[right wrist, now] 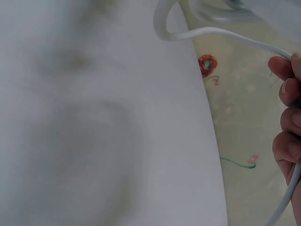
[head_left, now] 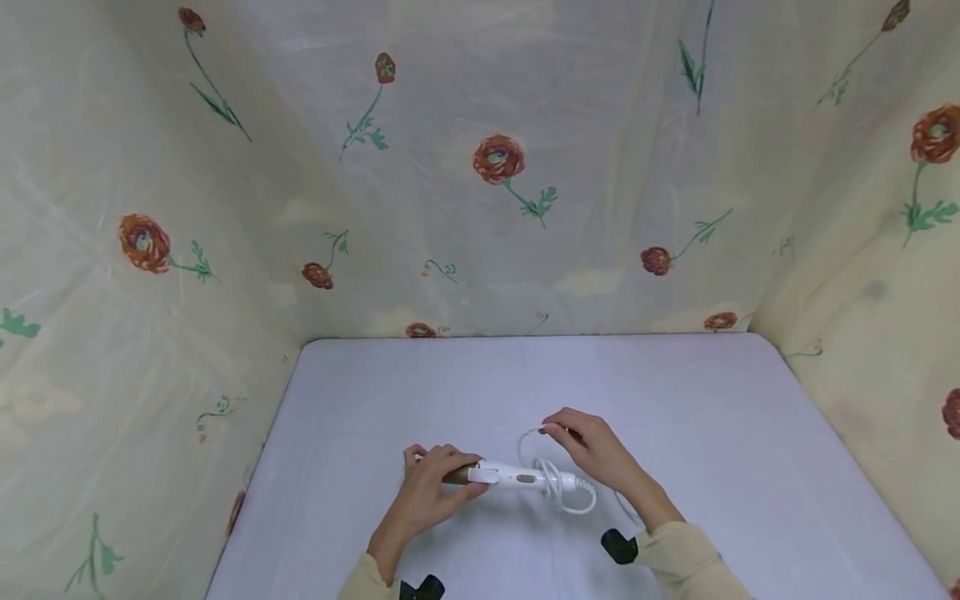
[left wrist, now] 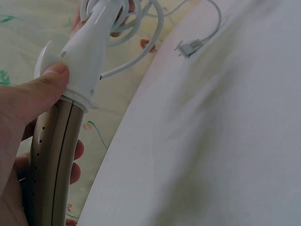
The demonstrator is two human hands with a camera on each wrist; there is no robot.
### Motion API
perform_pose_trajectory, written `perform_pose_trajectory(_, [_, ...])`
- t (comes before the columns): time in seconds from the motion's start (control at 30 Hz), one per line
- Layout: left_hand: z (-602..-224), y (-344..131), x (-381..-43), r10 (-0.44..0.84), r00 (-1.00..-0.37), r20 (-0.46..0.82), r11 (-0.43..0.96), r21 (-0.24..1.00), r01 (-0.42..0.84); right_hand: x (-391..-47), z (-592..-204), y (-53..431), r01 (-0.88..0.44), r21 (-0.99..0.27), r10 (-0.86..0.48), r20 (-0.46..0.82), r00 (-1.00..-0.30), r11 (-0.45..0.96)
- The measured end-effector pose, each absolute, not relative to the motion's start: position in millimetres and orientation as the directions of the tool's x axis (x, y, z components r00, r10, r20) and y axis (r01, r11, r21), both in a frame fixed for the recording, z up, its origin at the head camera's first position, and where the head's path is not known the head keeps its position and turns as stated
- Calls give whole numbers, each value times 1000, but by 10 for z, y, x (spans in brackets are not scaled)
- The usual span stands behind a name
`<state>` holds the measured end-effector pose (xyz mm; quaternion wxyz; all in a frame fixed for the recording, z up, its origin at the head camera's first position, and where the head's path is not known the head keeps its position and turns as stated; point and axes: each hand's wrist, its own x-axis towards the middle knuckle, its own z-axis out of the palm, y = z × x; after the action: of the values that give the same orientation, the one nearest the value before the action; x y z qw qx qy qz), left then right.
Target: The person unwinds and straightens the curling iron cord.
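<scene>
A curling iron (head_left: pixel 516 477) with a white handle and a bronze barrel (left wrist: pixel 51 165) lies crosswise in front of me, held over the table. My left hand (head_left: pixel 435 487) grips it around the barrel, the thumb on the white part by the lever. A white cord (head_left: pixel 585 508) winds in loose loops around the handle's right end. Above and right of those loops, my right hand (head_left: pixel 596 450) pinches a stretch of the cord, and its other fingers curl around it in the right wrist view. The cord's plug (left wrist: pixel 189 47) shows in the left wrist view, near the white tabletop.
The white table (head_left: pixel 360 392) has rounded far corners. Pale floral sheeting (head_left: pixel 420 192) hangs behind it and along both sides. Each wrist carries a black camera piece (head_left: pixel 618 547) by the cream sleeve (head_left: pixel 686 554).
</scene>
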<state>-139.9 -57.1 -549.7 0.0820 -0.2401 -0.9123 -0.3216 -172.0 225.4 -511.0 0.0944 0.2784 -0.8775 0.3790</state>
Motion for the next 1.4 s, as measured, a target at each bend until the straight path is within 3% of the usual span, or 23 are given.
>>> perform_pose_trajectory(0.23, [-5522,-578,-1368,399,-871,286,669,560,490,-1734,-5313,2264,-442,-697,-383,253,-889,565])
perform_pose_trajectory(0.7, [-5581,-584,-1279,382,-881,280,669,573,473,-1477,-5672,2192,-442,-679,-449,181,-875,587])
perform_pose_trajectory(0.93, [-5589,-573,-1274,338,-885,319,683,564,464,-1306,-5852,2222,-321,-738,-367,108,-924,593])
perform_pose_trajectory(1.07, [-5550,-573,-1314,288,-897,336,691,575,437,-1283,-5921,2168,-310,-703,-332,111,-937,640])
perform_pose_trajectory(1.2, [-5500,-586,-1359,243,-912,330,712,578,399,-1309,-5942,2072,-237,-754,-286,68,-956,612])
perform_pose_trajectory(1.4, [-5463,-621,-1418,220,-920,324,736,564,375,-1279,-5962,1987,-327,-677,-308,153,-939,660])
